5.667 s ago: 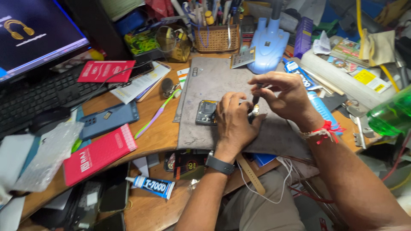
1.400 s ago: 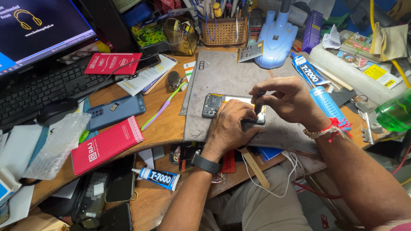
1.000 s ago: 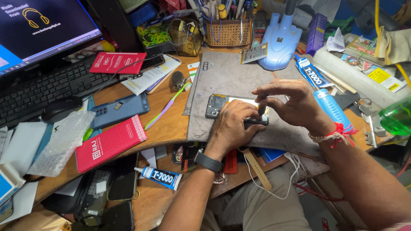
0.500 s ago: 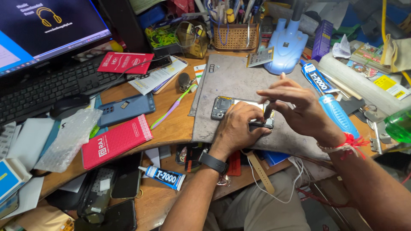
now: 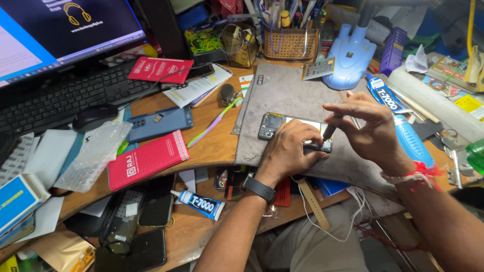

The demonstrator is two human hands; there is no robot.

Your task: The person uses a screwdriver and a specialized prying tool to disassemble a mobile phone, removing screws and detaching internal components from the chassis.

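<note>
1. My left hand (image 5: pixel 290 151) lies flat over the opened phone (image 5: pixel 282 128) on the grey work mat (image 5: pixel 292 90), fingers curled onto its lower edge; I judge this pins the phone so it cannot slide under the tool.
2. My right hand (image 5: pixel 365 128) pinches a thin dark tool (image 5: pixel 328 132) between thumb and fingertips, the other fingers fanned out. The tip meets the phone's right end, just beside my left fingers.
3. The tool stands nearly upright, probably a small screwdriver, though I cannot tell its tip from here.
4. The phone sits back-up with its cover off; its camera end, at the left, is uncovered.
5. At the mat's far edge, a woven basket (image 5: pixel 290 45) holds a crowd of upright pens and tools, within reach.
6. A blue phone case (image 5: pixel 159 123) lies left of the mat, well apart, beside a red packet (image 5: pixel 146 161).
7. A glue tube (image 5: pixel 199 203) rests at the near desk edge.
</note>
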